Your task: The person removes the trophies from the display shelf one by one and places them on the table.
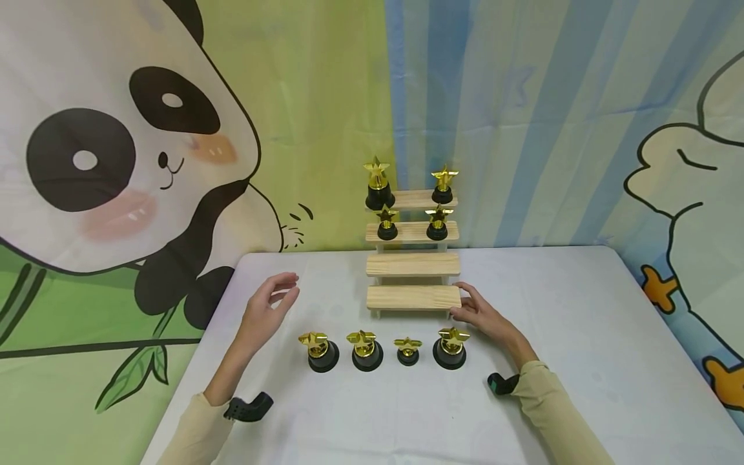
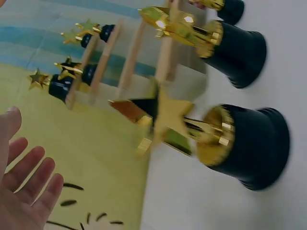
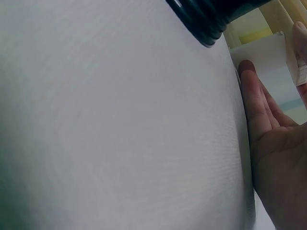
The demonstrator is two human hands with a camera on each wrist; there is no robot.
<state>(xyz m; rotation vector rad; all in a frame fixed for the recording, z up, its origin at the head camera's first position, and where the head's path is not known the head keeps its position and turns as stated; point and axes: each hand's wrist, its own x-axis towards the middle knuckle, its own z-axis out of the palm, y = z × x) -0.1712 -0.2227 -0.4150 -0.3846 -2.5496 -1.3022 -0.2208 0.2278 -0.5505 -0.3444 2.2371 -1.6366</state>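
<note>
A wooden four-step display stand (image 1: 413, 297) faces me at the table's middle. At the right end of its lowest step, my right hand (image 1: 485, 316) grips the corner, with fingers spread around the board's edge. In the right wrist view, the fingers (image 3: 259, 105) lie beside the stand's white leg (image 3: 266, 57). My left hand (image 1: 268, 310) hovers left of the stand, fingers relaxed and palm empty. Gold star trophies with black bases stand in a row in front: the leftmost trophy (image 1: 322, 354), a second (image 1: 366, 352), a small one (image 1: 408, 352) and the rightmost (image 1: 450, 350).
On the top step stand a larger trophy (image 1: 380, 187) and a smaller trophy (image 1: 444, 186). The step below bears two small trophies, a left one (image 1: 387, 225) and a right one (image 1: 438, 225). A printed panda curtain (image 1: 325, 129) hangs behind the white table (image 1: 558, 310).
</note>
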